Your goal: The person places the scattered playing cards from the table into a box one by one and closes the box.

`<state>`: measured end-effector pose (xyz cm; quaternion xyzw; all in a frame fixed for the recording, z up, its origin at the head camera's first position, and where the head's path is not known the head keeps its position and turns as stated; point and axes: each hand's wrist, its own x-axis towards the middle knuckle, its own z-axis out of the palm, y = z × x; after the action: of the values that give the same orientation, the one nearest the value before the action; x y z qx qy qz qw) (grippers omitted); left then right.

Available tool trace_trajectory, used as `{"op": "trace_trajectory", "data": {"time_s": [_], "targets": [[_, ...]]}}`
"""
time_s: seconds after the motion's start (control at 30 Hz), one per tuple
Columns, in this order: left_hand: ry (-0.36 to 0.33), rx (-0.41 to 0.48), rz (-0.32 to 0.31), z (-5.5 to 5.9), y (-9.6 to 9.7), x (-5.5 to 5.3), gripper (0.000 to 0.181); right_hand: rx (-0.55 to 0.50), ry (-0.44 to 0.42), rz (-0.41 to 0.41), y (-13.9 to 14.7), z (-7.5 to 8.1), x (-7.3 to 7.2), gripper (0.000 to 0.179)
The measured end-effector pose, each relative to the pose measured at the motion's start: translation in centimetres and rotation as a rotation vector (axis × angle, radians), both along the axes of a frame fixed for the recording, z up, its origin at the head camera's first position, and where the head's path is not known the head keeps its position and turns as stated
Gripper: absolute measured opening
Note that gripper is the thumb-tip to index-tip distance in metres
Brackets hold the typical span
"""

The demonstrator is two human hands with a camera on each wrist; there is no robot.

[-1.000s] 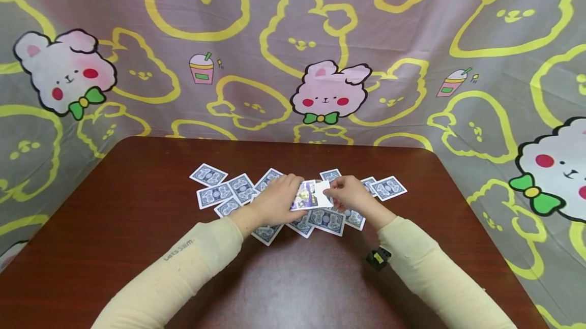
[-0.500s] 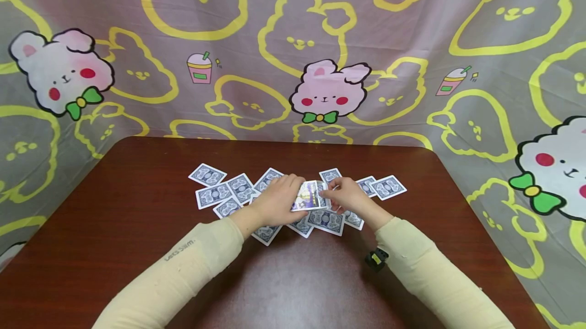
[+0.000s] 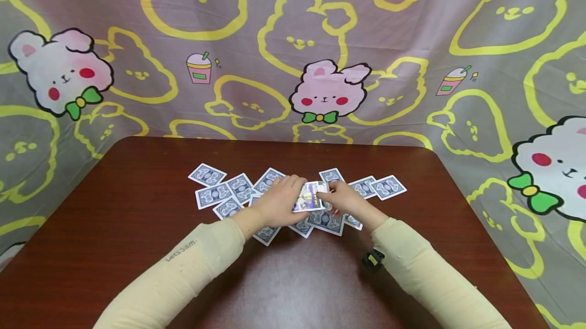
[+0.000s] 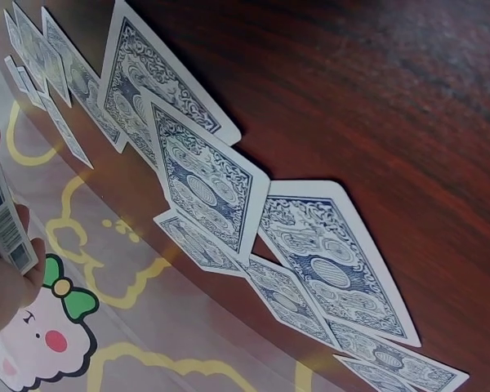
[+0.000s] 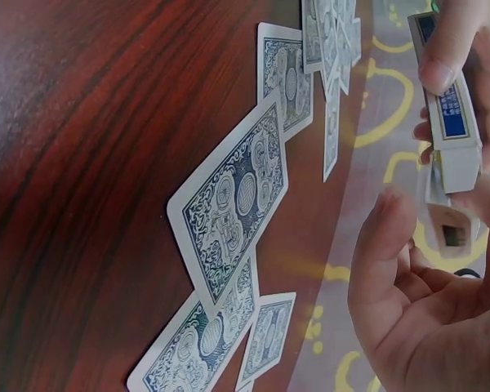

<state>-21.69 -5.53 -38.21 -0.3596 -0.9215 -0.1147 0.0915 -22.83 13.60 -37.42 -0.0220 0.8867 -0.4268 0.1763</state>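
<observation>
My left hand [image 3: 281,199] grips a playing card box [image 3: 308,198] above the table, a shiny box with purple and yellow print on its upper face. In the right wrist view the left thumb [image 5: 441,69] lies along the narrow blue-and-white side of the box [image 5: 453,118]. At its right end my right hand [image 3: 347,199] has its thumb on top and its other fingers curled below, around the end flap. A pale flap [image 5: 447,214] stands out from that end. In the left wrist view a barcode [image 4: 12,233] shows on the box.
Several playing cards [image 3: 214,195] lie face down with blue-and-white backs, partly overlapping, across the dark reddish-brown table [image 3: 151,207]. Some lie beneath the hands. A cartoon-printed cloth [image 3: 256,24] hangs behind and at both sides. A black wrist device [image 3: 373,259] is on the right forearm.
The white flap that stuck out at the box's right end has folded in and no longer shows flat. My right hand has moved slightly left against the box; the left hand keeps its grip.
</observation>
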Motion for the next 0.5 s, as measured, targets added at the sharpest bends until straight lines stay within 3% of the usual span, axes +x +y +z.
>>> {"op": "trace_trajectory", "data": {"time_s": [0.23, 0.33, 0.5], "targets": [[-0.027, 0.043, 0.050, 0.3, -0.2, -0.3, 0.064, -0.011, -0.029, 0.005, 1.0, 0.4, -0.2, 0.043], [-0.015, 0.022, 0.079, 0.5, -0.4, -0.6, 0.064, -0.003, -0.021, -0.003, 2.0, 0.7, -0.3, 0.049], [0.047, -0.053, 0.101, 0.6, -0.9, -0.7, 0.065, 0.142, 0.058, 0.094, 3.1, -0.1, -0.2, 0.040]]}}
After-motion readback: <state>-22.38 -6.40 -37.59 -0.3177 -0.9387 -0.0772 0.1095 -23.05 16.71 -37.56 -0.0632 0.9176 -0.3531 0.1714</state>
